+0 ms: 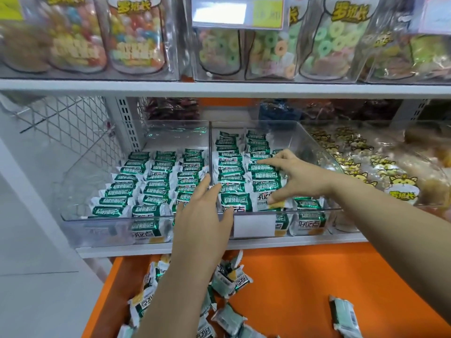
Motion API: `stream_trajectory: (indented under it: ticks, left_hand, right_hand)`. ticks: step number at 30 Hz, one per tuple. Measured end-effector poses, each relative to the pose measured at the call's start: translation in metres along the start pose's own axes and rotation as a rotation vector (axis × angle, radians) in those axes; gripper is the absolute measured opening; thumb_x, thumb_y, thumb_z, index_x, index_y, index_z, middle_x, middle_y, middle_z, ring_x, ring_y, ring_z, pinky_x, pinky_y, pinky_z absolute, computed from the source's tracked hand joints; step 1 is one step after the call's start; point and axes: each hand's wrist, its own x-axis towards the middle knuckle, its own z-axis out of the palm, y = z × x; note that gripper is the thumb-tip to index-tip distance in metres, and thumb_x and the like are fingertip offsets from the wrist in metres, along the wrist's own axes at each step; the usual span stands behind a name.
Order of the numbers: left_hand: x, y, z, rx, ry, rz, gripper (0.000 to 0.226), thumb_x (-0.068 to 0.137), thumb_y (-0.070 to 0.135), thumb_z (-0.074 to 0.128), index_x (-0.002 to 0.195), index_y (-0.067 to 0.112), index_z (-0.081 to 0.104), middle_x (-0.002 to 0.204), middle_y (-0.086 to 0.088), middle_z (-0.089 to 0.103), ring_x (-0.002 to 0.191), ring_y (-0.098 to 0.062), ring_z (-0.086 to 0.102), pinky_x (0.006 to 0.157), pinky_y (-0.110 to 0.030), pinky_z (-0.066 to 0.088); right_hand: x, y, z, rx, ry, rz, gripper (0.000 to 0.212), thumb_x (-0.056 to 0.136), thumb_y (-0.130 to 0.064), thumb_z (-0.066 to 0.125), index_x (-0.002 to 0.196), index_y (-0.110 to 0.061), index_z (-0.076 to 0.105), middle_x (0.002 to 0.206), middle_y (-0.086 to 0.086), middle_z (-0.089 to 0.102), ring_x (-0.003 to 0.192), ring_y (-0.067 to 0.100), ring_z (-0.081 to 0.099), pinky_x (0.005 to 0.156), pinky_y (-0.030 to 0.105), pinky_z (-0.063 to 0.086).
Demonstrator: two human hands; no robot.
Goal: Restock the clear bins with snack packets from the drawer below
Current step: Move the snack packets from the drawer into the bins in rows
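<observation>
Head view: left bin (73, 215) looks full, three tidy rows of green packets. Loose packets (229, 279) are heaped in the orange drawer (292, 276) below, toward its left edge.

Left hand (202, 215) is flat, fingers straight, holding nothing, over the front rim by the divider between the bins.

Right bin (314, 147): two rows run back from the front wall; the third row is only started at the front right corner.

Right hand (297, 176) is spread wide on those rows, forefinger along one packet, thumb on a front one, gripping nothing as far as I can tell.

I read this as squaring up the rows. I'd press lightly, close the rows up, brace the front with the left hand, then fill the third row.

One stray packet (344, 315) lies near the drawer's right edge.
</observation>
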Motion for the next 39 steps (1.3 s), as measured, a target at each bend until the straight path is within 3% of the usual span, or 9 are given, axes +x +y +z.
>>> stream_trajectory:
  ticks: [6, 9, 12, 18, 24, 28, 33, 36, 39]
  left_hand:
    - [0.0, -0.003, 0.0, 0.005, -0.001, 0.022, 0.056, 0.094, 0.035, 0.055, 0.146, 0.027, 0.036, 0.158, 0.014, 0.011, 0.072, 0.005, 0.05, 0.111, -0.044, 0.032]
    - [0.0, -0.004, 0.0, 0.003, -0.008, 0.025, 0.055, 0.094, 0.034, 0.055, 0.146, 0.027, 0.036, 0.158, 0.015, 0.01, 0.075, 0.002, 0.049, 0.11, -0.04, 0.034]
    - [-0.001, -0.005, -0.001, -0.005, -0.006, 0.025, 0.053, 0.094, 0.034, 0.055, 0.144, 0.027, 0.04, 0.158, 0.017, 0.01, 0.075, -0.001, 0.058, 0.108, -0.041, 0.038]
    - [-0.005, -0.008, 0.0, 0.01, -0.002, 0.019, 0.052, 0.093, 0.033, 0.056, 0.143, 0.031, 0.041, 0.157, 0.019, 0.009, 0.045, 0.008, 0.037, 0.101, -0.049, 0.043]
    - [-0.006, -0.009, -0.001, 0.012, 0.012, 0.027, 0.051, 0.093, 0.033, 0.057, 0.141, 0.032, 0.043, 0.156, 0.019, 0.011, 0.036, 0.004, 0.03, 0.1, -0.049, 0.044]
    - [-0.005, -0.01, 0.001, 0.041, 0.015, 0.047, 0.051, 0.093, 0.034, 0.056, 0.142, 0.032, 0.042, 0.156, 0.019, 0.008, 0.048, 0.008, 0.037, 0.104, -0.047, 0.041]
    - [-0.006, -0.009, 0.005, 0.052, 0.053, 0.066, 0.05, 0.093, 0.033, 0.056, 0.142, 0.031, 0.042, 0.157, 0.016, 0.009, 0.068, -0.009, 0.06, 0.108, -0.049, 0.035]
    - [-0.01, -0.01, 0.016, 0.077, 0.136, 0.066, 0.047, 0.094, 0.032, 0.056, 0.139, 0.034, 0.044, 0.159, 0.012, 0.013, 0.099, -0.009, 0.061, 0.12, -0.045, 0.007]
    - [-0.016, -0.01, 0.031, 0.017, 0.385, 0.188, 0.032, 0.086, 0.019, 0.066, 0.117, 0.026, 0.064, 0.144, 0.001, 0.044, 0.113, -0.015, 0.054, 0.114, -0.05, 0.015]
  right_hand:
    - [-0.004, -0.002, 0.012, -0.444, 0.161, 0.001, 0.103, 0.064, -0.077, 0.048, 0.152, -0.032, 0.019, 0.138, 0.007, 0.025, 0.124, 0.024, 0.037, 0.109, 0.039, 0.034]
    - [-0.013, -0.008, 0.019, -0.531, 0.232, 0.008, 0.095, 0.073, -0.073, 0.045, 0.152, -0.028, 0.019, 0.139, 0.008, 0.03, 0.118, 0.023, 0.043, 0.104, 0.036, 0.038]
    - [-0.02, -0.018, 0.033, -0.694, 0.266, 0.039, 0.076, 0.092, -0.058, 0.042, 0.153, -0.025, 0.012, 0.155, 0.007, 0.021, 0.142, 0.029, 0.019, 0.114, 0.042, 0.021]
    - [-0.011, -0.021, 0.04, -0.264, 0.095, 0.072, 0.067, 0.102, -0.03, 0.037, 0.153, -0.02, -0.005, 0.16, -0.001, -0.013, 0.144, 0.024, -0.023, 0.117, 0.037, -0.007]
    - [0.0, -0.019, 0.044, -0.075, 0.124, -0.001, 0.067, 0.097, -0.017, 0.04, 0.154, -0.018, 0.003, 0.161, -0.004, -0.005, 0.145, 0.015, -0.016, 0.116, 0.033, -0.003]
    - [-0.006, -0.014, 0.042, -0.159, 0.063, -0.027, 0.064, 0.101, -0.02, 0.032, 0.153, -0.022, -0.003, 0.16, -0.007, -0.01, 0.145, 0.011, -0.018, 0.112, 0.025, -0.011]
    - [-0.008, -0.016, 0.036, -0.301, 0.049, 0.031, 0.062, 0.101, -0.032, 0.028, 0.152, -0.03, -0.009, 0.159, -0.009, -0.017, 0.145, 0.015, -0.022, 0.118, 0.04, -0.012]
    - [-0.021, -0.016, 0.042, -0.318, 0.186, -0.005, 0.063, 0.101, -0.035, 0.03, 0.152, -0.031, -0.005, 0.16, -0.007, -0.014, 0.146, 0.017, -0.019, 0.116, 0.039, -0.013]
    - [-0.043, -0.017, 0.053, -0.239, 0.424, -0.115, 0.057, 0.097, -0.036, 0.035, 0.151, -0.024, 0.023, 0.159, 0.0, 0.017, 0.147, 0.022, 0.005, 0.118, 0.037, 0.001]
